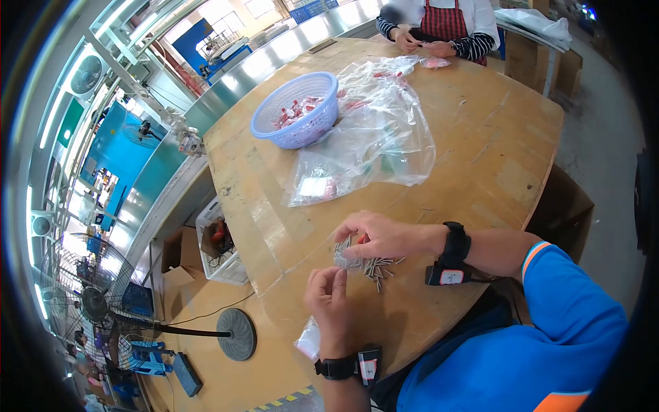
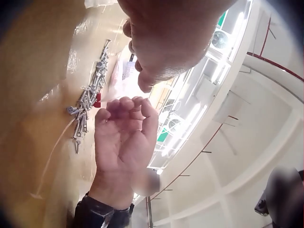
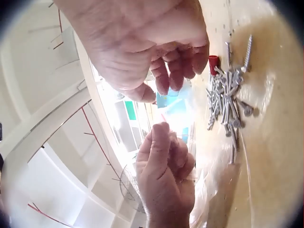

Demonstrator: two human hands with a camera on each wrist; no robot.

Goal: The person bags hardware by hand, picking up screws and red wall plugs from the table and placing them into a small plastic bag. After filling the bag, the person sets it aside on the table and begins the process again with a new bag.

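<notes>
A pile of metal screws [image 1: 374, 266] lies on the wooden table, close in front of the person. Over its far side hovers the right hand [image 1: 384, 237], its fingers loosely bent; the palm holds nothing in the left wrist view. A small red cylindrical piece [image 3: 214, 64] sits at the edge of the screws, near the right fingertips. The left hand [image 1: 328, 295] is beside the pile, nearer the person, with fingers curled and thumb raised alongside them. In the right wrist view the left hand [image 3: 166, 175] faces the right fingertips; I cannot tell whether it holds anything small.
A purple basket [image 1: 295, 134] with red-and-white pieces stands farther back beside a large clear plastic bag [image 1: 384, 144]. A small plastic bag [image 1: 309, 340] lies by the left wrist. Across the table sits another person [image 1: 449, 27]. A floor fan [image 1: 96, 302] stands left.
</notes>
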